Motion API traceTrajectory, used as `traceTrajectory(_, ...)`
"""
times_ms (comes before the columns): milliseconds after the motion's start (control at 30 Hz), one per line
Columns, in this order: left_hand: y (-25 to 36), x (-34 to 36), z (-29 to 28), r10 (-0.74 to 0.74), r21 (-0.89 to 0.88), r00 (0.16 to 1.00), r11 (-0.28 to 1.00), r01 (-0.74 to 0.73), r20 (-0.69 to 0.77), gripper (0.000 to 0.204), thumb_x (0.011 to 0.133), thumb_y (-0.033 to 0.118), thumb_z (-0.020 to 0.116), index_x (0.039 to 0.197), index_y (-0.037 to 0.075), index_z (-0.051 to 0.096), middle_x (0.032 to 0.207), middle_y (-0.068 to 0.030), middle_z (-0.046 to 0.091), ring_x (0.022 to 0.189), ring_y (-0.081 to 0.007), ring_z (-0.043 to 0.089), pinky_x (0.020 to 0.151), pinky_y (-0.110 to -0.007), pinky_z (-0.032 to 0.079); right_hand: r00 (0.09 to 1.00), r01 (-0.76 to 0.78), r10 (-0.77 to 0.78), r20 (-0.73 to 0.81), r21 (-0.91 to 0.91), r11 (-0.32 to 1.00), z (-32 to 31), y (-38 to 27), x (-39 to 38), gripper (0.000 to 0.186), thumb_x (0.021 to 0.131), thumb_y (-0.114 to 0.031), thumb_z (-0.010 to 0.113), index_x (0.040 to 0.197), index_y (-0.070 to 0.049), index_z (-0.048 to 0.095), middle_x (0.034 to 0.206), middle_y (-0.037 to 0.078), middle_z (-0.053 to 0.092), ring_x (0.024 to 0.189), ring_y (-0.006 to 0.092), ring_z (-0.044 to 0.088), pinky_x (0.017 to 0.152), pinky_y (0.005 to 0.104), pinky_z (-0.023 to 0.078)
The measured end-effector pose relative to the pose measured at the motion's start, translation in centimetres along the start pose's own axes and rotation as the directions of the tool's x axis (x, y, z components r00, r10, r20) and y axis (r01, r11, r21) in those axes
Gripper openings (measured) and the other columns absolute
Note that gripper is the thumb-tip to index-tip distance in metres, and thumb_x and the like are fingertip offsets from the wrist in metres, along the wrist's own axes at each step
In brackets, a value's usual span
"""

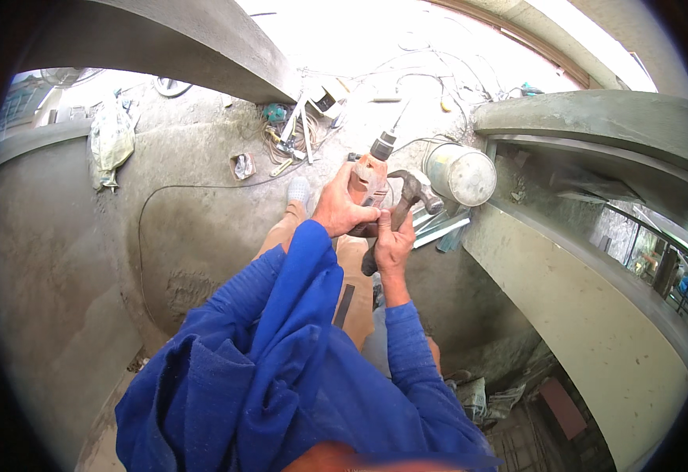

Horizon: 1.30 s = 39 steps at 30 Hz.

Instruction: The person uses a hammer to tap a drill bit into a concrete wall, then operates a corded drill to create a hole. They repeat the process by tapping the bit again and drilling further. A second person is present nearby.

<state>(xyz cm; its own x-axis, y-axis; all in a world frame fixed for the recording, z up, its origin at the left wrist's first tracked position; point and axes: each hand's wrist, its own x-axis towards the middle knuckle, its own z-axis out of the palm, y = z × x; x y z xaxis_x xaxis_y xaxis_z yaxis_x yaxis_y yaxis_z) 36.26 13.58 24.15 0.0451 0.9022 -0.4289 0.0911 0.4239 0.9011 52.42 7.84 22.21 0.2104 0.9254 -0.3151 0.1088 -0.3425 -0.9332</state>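
An orange power drill [370,175] rests in my left hand [339,206], its fingers wrapped round the body. The black chuck [383,145] points away from me, with a long thin bit [400,116] in it. My right hand [393,250] is closed on a claw hammer [418,191], whose metal head sits just right of the drill; its dark handle shows below the hand. Both hands are close together in front of my body, thumbs nearly touching. The drill's grip and trigger are mostly hidden behind the hands.
A pale bucket [472,178] stands right of the hammer, with metal strips [441,230] beside it. Ahead on the floor lie coiled cable [306,134] and tools. A black cord [142,252] curves along the left. Concrete walls and a beam [194,47] flank me; a white sack [113,143] is at left.
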Motion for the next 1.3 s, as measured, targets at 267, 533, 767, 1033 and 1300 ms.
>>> traceTrajectory(267,-1.9,0.7,-0.9,0.043,0.081,0.998,0.996,-0.039,-0.051,0.084,0.067,0.031,0.097,0.138,0.008,0.058,0.121,-0.0195,0.077,0.112,-0.0353,0.077,0.097,-0.044,0.059,0.980,0.196,-0.197,-0.024,0.289,0.937,-4.4,-11.3,2.1,0.028,0.116,-0.030,0.060,0.121,-0.003,0.058,0.083,0.001,0.059,0.067,0.0094,0.056,0.064,0.0264,0.049)
traceTrajectory(533,-1.0,1.3,-0.8,-0.062,0.099,0.997,0.993,0.067,-0.049,0.082,0.070,0.016,0.093,0.142,0.002,0.056,0.132,-0.0135,0.071,0.118,-0.0221,0.070,0.105,-0.038,0.056,0.988,0.154,-0.142,0.063,-0.306,0.939,-1.2,-10.8,3.5,0.019,0.115,-0.022,0.059,0.111,-0.004,0.058,0.075,0.004,0.059,0.067,0.0113,0.057,0.063,0.0294,0.047)
traceTrajectory(767,-1.4,0.3,-0.6,0.015,0.232,0.999,0.973,-0.003,-0.049,0.087,0.065,0.030,0.096,0.139,0.007,0.057,0.119,-0.0206,0.077,0.112,-0.0363,0.075,0.098,-0.046,0.059,0.874,0.473,-0.469,-0.125,-0.001,0.881,-3.4,-10.4,4.4,0.019,0.114,-0.020,0.058,0.102,-0.005,0.056,0.075,0.003,0.056,0.064,0.0149,0.053,0.063,0.0315,0.047)
traceTrajectory(1033,-3.3,0.8,-1.3,0.106,0.305,0.990,0.950,-0.073,-0.093,0.087,0.067,0.032,0.096,0.140,0.007,0.055,0.118,-0.0217,0.076,0.109,-0.0381,0.076,0.095,-0.047,0.060,0.976,0.216,-0.214,0.033,-0.176,0.960,-2.8,-8.6,3.2,0.027,0.110,-0.023,0.067,0.121,0.002,0.064,0.101,0.013,0.074,0.085,0.0191,0.067,0.076,0.0377,0.057)
traceTrajectory(1300,-3.4,-0.2,-1.2,0.070,0.258,0.989,0.966,-0.034,-0.131,0.086,0.067,0.033,0.093,0.137,0.005,0.051,0.117,-0.0238,0.075,0.110,-0.0427,0.076,0.096,-0.049,0.060,0.852,0.519,-0.476,0.217,-0.243,0.819,-2.7,-8.4,2.1,0.020,0.106,-0.014,0.072,0.114,0.002,0.063,0.078,0.005,0.064,0.068,0.0154,0.062,0.063,0.0306,0.051)
